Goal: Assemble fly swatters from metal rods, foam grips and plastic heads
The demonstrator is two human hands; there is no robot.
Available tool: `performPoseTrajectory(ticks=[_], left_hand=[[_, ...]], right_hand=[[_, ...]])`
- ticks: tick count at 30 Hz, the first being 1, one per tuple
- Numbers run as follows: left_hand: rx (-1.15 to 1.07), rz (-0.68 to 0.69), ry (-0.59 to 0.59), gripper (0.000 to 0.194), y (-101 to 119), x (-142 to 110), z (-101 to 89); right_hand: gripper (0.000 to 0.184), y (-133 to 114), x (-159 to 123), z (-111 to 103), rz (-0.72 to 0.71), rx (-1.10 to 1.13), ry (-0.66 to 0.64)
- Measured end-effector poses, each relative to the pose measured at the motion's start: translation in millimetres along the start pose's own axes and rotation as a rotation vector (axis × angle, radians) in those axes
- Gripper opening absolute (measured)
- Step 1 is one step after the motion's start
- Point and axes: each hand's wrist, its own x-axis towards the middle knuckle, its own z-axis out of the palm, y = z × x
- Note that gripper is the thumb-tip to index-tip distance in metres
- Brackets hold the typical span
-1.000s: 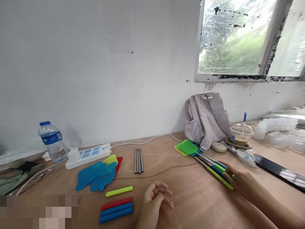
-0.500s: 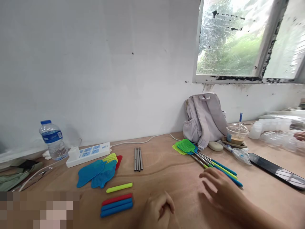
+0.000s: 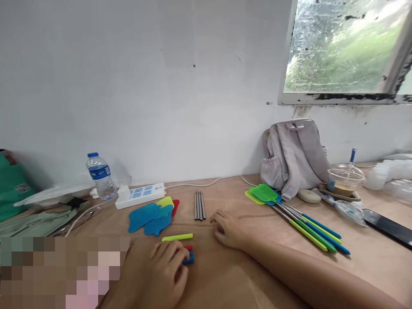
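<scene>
My left hand (image 3: 169,268) hangs over the handle tubes at the front, its fingers bent and apart, covering most of a red tube (image 3: 189,248) and the blue tubes (image 3: 189,257). Whether its fingertips touch them is hidden. Just beyond lies a yellow-green tube (image 3: 177,237). My right hand (image 3: 227,229) is open with loosely curled fingers, holding nothing, low over the table and right of several metal rods (image 3: 200,206). Loose fly swatter heads in blue (image 3: 143,216), yellow (image 3: 167,201) and red (image 3: 175,207) overlap at left. Assembled fly swatters (image 3: 305,223) lie fanned at right.
Along the wall are a water bottle (image 3: 100,176), a white power strip (image 3: 141,195) and a grey backpack (image 3: 294,159). At right are a drink cup (image 3: 345,180), a beige oval case (image 3: 309,196) and a black phone (image 3: 389,227). A blurred-out patch covers the lower left.
My right hand let go of the assembled swatters and moved left toward the metal rods. My left hand moved left and over the red and blue tubes. The view shifted left.
</scene>
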Motion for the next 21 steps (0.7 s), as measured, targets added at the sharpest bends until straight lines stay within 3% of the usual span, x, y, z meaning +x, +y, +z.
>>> performPoseTrajectory(ticks=[3,6,14,21], left_hand=[[0.152,-0.192,-0.154,0.017,-14.8,3.9,-12.6],[0.193,-0.27,-0.27,0.015,-23.6,7.5,-15.3],[0.118,-0.289,-0.462,0.016,-12.8,13.7,-21.7],[0.056,-0.299,-0.526,0.018,-3.5,20.6,-26.2]], right_hand=[[0.026,7.3,29.9,11.4,-0.024,-0.056,0.009],[0.022,12.6,42.5,17.8,-0.027,-0.09,0.01],[0.024,17.9,38.0,22.6,-0.048,-0.135,-0.029],[0.02,13.9,32.3,12.2,-0.035,-0.243,-0.088]])
